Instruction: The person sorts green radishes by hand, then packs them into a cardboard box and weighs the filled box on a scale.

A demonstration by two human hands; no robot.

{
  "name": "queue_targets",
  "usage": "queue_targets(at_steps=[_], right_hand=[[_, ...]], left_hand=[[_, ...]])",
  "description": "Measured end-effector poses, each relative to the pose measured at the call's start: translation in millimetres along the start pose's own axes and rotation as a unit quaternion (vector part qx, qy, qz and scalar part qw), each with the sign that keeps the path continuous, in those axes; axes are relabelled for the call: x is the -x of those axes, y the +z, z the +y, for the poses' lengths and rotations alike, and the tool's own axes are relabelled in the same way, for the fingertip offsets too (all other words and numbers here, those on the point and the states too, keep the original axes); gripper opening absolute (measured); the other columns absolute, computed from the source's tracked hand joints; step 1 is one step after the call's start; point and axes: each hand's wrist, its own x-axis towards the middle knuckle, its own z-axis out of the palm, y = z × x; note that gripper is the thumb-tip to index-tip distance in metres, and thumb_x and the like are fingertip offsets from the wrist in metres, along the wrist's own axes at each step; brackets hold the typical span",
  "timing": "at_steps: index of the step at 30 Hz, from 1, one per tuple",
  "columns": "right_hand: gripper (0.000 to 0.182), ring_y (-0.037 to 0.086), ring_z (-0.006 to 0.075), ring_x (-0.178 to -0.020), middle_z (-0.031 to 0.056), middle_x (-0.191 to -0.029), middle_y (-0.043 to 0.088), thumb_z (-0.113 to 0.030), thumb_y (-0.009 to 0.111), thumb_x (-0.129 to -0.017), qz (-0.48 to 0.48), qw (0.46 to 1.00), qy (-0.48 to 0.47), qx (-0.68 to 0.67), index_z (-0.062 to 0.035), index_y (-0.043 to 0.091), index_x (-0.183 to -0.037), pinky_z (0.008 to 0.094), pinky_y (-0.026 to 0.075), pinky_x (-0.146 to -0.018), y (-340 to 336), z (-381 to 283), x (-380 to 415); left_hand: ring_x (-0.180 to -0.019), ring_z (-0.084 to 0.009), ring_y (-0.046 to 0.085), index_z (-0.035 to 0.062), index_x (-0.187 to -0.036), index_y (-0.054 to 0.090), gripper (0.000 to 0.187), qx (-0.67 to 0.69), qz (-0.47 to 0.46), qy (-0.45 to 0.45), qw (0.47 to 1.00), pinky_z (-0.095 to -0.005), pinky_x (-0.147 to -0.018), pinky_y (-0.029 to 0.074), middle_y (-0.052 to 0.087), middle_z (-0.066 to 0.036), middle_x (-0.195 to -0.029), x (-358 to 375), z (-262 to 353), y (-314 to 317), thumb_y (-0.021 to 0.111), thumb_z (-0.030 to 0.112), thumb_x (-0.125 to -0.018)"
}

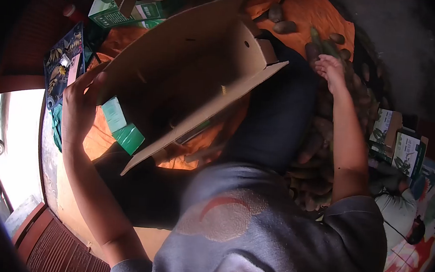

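A large cardboard box stands tilted over my lap, its brown inside facing me and one flap folded out along the near edge. My left hand grips the box at its left edge, with the thumb over the rim. Green printed panels show at the lower left corner of the box. Out to the right, my right hand reaches over a heap of brown, oblong produce. Its fingers are loosely bent and apart, close to a dark brown piece, with nothing visible in them.
An orange sheet lies under the heap, with a few loose pieces on it. Green printed cartons stand at the back left. White and green cartons are at the right. A patterned bag sits at the left, near a bright opening.
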Motion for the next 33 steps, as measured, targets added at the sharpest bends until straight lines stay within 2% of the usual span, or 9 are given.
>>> queue_targets(at_steps=[3, 5, 8, 11, 14, 16, 21, 27, 33], right_hand=[[0.023, 0.059, 0.0133, -0.07, 0.0038, -0.084, 0.063, -0.015, 0.047, -0.091, 0.026, 0.996, -0.003, 0.08, -0.0025, 0.06, -0.105, 0.027, 0.047, -0.063, -17, 88, 19], [0.03, 0.062, 0.0207, -0.077, 0.0109, -0.09, 0.064, -0.022, 0.047, -0.09, 0.02, 0.987, 0.028, 0.155, -0.002, 0.06, -0.107, 0.0316, 0.048, -0.068, -9, 115, 45], [0.033, 0.061, 0.0349, -0.094, 0.0231, -0.099, 0.063, -0.024, 0.046, -0.088, 0.017, 0.956, -0.046, 0.29, -0.0005, 0.06, -0.106, 0.0416, 0.047, -0.082, -10, 198, 63], [0.033, 0.057, 0.0408, -0.1, 0.0273, -0.101, 0.06, -0.022, 0.045, -0.087, -0.036, 0.947, 0.026, 0.317, -0.0011, 0.057, -0.11, 0.047, 0.044, -0.088, -25, 294, 61], [0.039, 0.054, 0.0425, -0.103, 0.0264, -0.106, 0.059, -0.025, 0.044, -0.088, -0.109, 0.919, 0.052, 0.375, -0.0028, 0.048, -0.121, 0.0468, 0.044, -0.09, -22, 307, 91], [0.045, 0.053, 0.0418, -0.107, 0.0247, -0.112, 0.056, -0.026, 0.047, -0.088, -0.086, 0.916, 0.051, 0.388, -0.0039, 0.041, -0.126, 0.045, 0.043, -0.091, -2, 305, 118], [0.047, 0.053, 0.0406, -0.107, 0.0242, -0.114, 0.055, -0.026, 0.05, -0.086, -0.056, 0.916, 0.068, 0.392, -0.0037, 0.041, -0.127, 0.0443, 0.043, -0.092, 47, 301, 154], [0.05, 0.053, 0.0393, -0.108, 0.0235, -0.115, 0.054, -0.026, 0.054, -0.085, -0.031, 0.914, 0.092, 0.394, -0.0036, 0.04, -0.127, 0.0434, 0.043, -0.092, 54, 299, 153], [0.052, 0.053, 0.0379, -0.109, 0.0229, -0.117, 0.053, -0.025, 0.057, -0.083, -0.021, 0.907, 0.115, 0.405, -0.0034, 0.039, -0.127, 0.0425, 0.043, -0.092, 59, 297, 137]], left_hand=[[-0.089, -0.0212, 0.066, 0.0052, -0.114, 0.063, 0.042, 0.069, -0.006, -0.07, 0.995, -0.0304, -0.079, 0.048, 0.068, -0.012, -0.099, -2, 7, 8, 0.038, 0.036, -0.099], [-0.11, -0.0226, 0.058, 0.0025, -0.121, 0.057, 0.051, 0.103, -0.035, -0.076, 0.991, -0.0321, -0.094, 0.042, 0.064, -0.014, -0.111, -5, 2, 3, 0.029, 0.039, -0.1], [-0.114, -0.0239, 0.055, 0.0011, -0.125, 0.053, 0.053, 0.069, -0.022, -0.051, 0.996, -0.0349, -0.098, 0.04, 0.061, -0.015, -0.115, -9, -2, 0, 0.025, 0.039, -0.101], [-0.116, -0.0247, 0.054, 0.0077, -0.126, 0.054, 0.055, 0.125, -0.004, -0.001, 0.992, -0.0385, -0.101, 0.038, 0.06, -0.014, -0.119, -10, -16, 2, 0.019, 0.042, -0.1], [-0.116, -0.0268, 0.053, 0.0068, -0.132, 0.048, 0.053, 0.146, 0.005, 0.001, 0.989, -0.0414, -0.102, 0.037, 0.057, -0.017, -0.122, -9, -24, 2, 0.022, 0.041, -0.1], [-0.117, -0.0261, 0.053, 0.0041, -0.131, 0.047, 0.048, 0.162, 0.013, 0.016, 0.987, -0.0407, -0.102, 0.037, 0.056, -0.018, -0.122, -7, -26, 1, 0.028, 0.035, -0.101], [-0.116, -0.0249, 0.054, 0.0042, -0.132, 0.047, 0.037, 0.182, 0.034, 0.02, 0.982, -0.0388, -0.101, 0.038, 0.057, -0.017, -0.121, -7, -31, 4, 0.035, 0.021, -0.1], [-0.115, -0.0239, 0.054, 0.0039, -0.129, 0.05, 0.034, 0.158, 0.033, 0.021, 0.987, -0.0373, -0.101, 0.038, 0.058, -0.015, -0.121, -5, -28, 5, 0.038, 0.01, -0.098], [-0.113, -0.021, 0.056, 0.0056, -0.126, 0.054, 0.031, 0.156, 0.047, -0.008, 0.987, -0.0349, -0.098, 0.041, 0.061, -0.012, -0.116, -4, -26, 8, 0.044, 0.011, -0.097]])
